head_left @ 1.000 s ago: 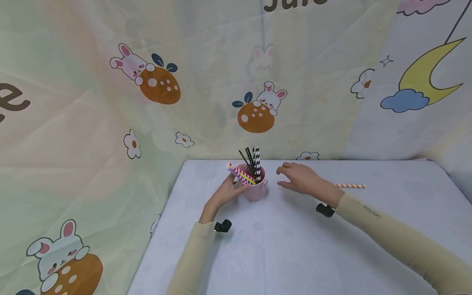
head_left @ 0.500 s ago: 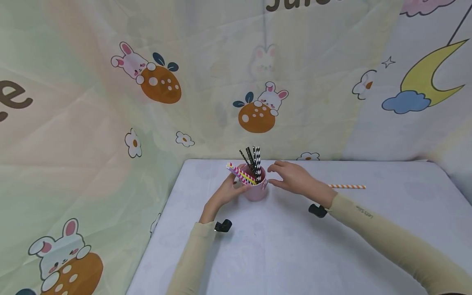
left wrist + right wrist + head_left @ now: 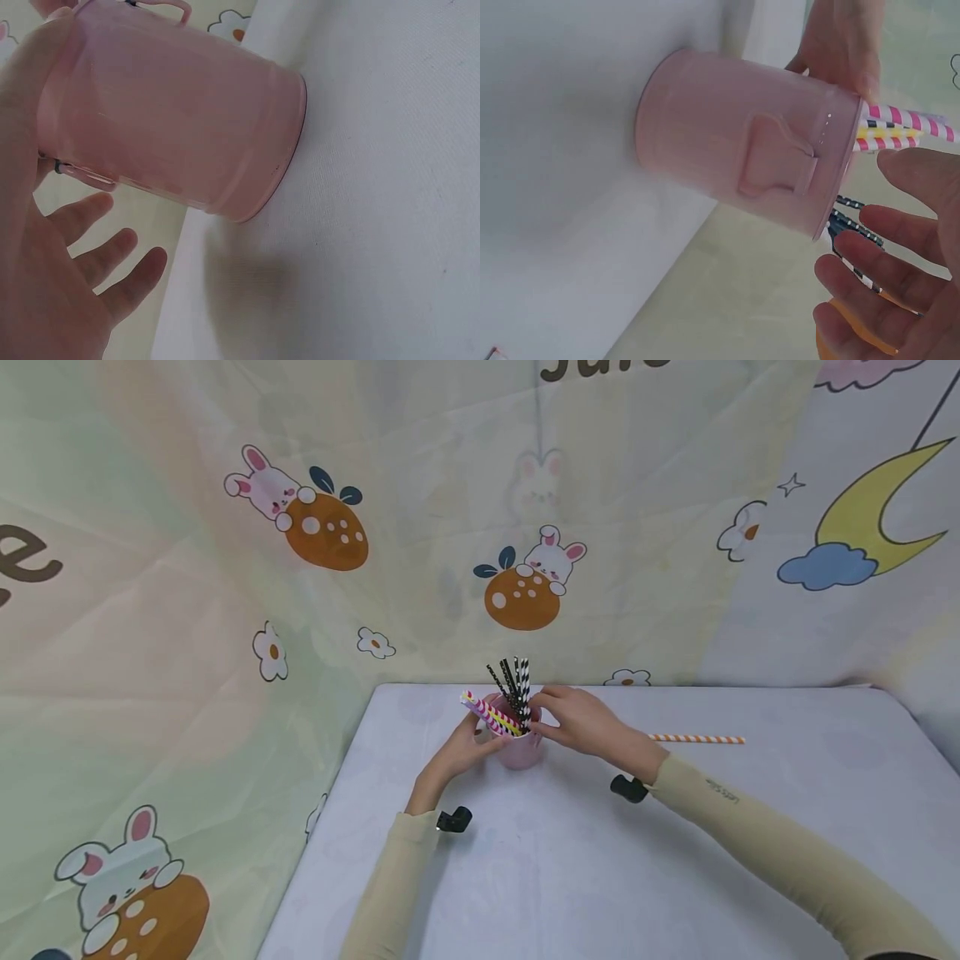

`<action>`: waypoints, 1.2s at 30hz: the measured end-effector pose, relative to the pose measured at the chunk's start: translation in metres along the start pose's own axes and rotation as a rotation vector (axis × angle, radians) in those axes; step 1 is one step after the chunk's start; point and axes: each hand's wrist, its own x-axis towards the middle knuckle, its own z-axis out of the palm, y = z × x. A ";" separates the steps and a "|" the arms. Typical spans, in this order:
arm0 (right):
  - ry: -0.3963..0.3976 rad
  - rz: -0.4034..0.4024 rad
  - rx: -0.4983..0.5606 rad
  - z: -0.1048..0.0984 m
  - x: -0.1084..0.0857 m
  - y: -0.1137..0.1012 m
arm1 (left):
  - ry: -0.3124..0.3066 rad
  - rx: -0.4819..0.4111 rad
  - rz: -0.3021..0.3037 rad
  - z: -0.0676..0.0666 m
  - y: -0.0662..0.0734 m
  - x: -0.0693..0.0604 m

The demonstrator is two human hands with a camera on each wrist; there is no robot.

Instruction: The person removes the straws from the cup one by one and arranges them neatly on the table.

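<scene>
A pink metal bucket (image 3: 519, 755) with small side handles stands on the table. Black-and-white patterned straws (image 3: 525, 681) rise from it, and pink, yellow and lilac striped straws (image 3: 489, 712) lean out to the left. My left hand (image 3: 453, 755) grips the bucket at its rim, thumb in front; its other fingers spread loosely beside the wall in the left wrist view. At the opposite side, my right hand (image 3: 585, 723) is held by the rim and the straws. In the right wrist view its fingers (image 3: 889, 225) are slightly bent and apart, with nothing held.
An orange-and-white striped straw (image 3: 701, 739) lies on the white-covered table (image 3: 570, 877), behind the right forearm. A printed cloth backdrop (image 3: 420, 527) hangs along the table's back edge and left side. Small black wrist cameras (image 3: 628, 788) sit on both wrists.
My right hand has moved left to the bucket's rim and the black-and-white straws, showing more of the orange striped straw. My left hand and the bucket have stayed in place.
</scene>
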 end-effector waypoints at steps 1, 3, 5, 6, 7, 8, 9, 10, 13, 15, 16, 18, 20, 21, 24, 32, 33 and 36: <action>0.000 0.003 0.002 0.000 0.001 -0.002 | -0.003 0.003 -0.003 0.000 0.000 0.000; 0.000 0.000 0.005 0.001 0.002 -0.004 | -0.009 0.003 -0.008 0.000 0.000 0.000; 0.002 -0.006 0.012 0.003 0.003 -0.007 | -0.010 0.006 -0.004 0.000 -0.001 0.001; 0.009 -0.015 0.016 0.004 0.004 -0.008 | -0.007 0.005 0.000 0.000 -0.001 0.001; 0.016 -0.023 0.019 0.005 0.005 -0.009 | -0.004 0.005 0.006 0.000 -0.002 0.001; 0.026 -0.036 0.022 0.006 0.005 -0.010 | 0.001 0.002 0.014 0.000 -0.002 0.001; 0.039 -0.047 0.028 0.007 0.006 -0.012 | 0.005 0.001 0.018 0.000 -0.003 0.000; 0.052 -0.055 0.034 0.007 0.006 -0.013 | 0.006 0.003 0.021 0.000 -0.003 0.000; 0.086 -0.079 0.053 0.009 0.008 -0.016 | 0.014 0.004 0.033 0.000 -0.003 0.000; 0.093 -0.085 0.074 0.010 0.010 -0.018 | 0.014 0.004 0.032 -0.001 -0.003 0.000; 0.091 -0.084 0.089 0.011 0.011 -0.019 | 0.015 0.004 0.034 -0.001 -0.003 0.000; 0.078 -0.078 0.110 0.012 0.013 -0.021 | 0.015 0.006 0.039 -0.001 -0.003 0.000; 0.059 -0.067 0.126 0.014 0.014 -0.024 | 0.010 0.012 0.037 -0.001 -0.003 0.000; 0.050 -0.061 0.128 0.015 0.015 -0.025 | 0.008 0.017 0.033 -0.002 -0.003 -0.001; 0.039 -0.055 0.126 0.020 0.016 -0.028 | 0.002 0.029 0.019 -0.002 -0.004 -0.001; 0.110 -0.035 0.156 0.032 0.019 -0.034 | 0.013 0.029 -0.026 -0.002 -0.002 -0.002; 0.110 -0.028 0.158 0.032 0.020 -0.034 | 0.013 0.025 -0.025 -0.001 -0.002 -0.002; 0.095 0.006 0.156 0.033 0.020 -0.037 | 0.012 0.021 -0.018 -0.001 -0.001 -0.002</action>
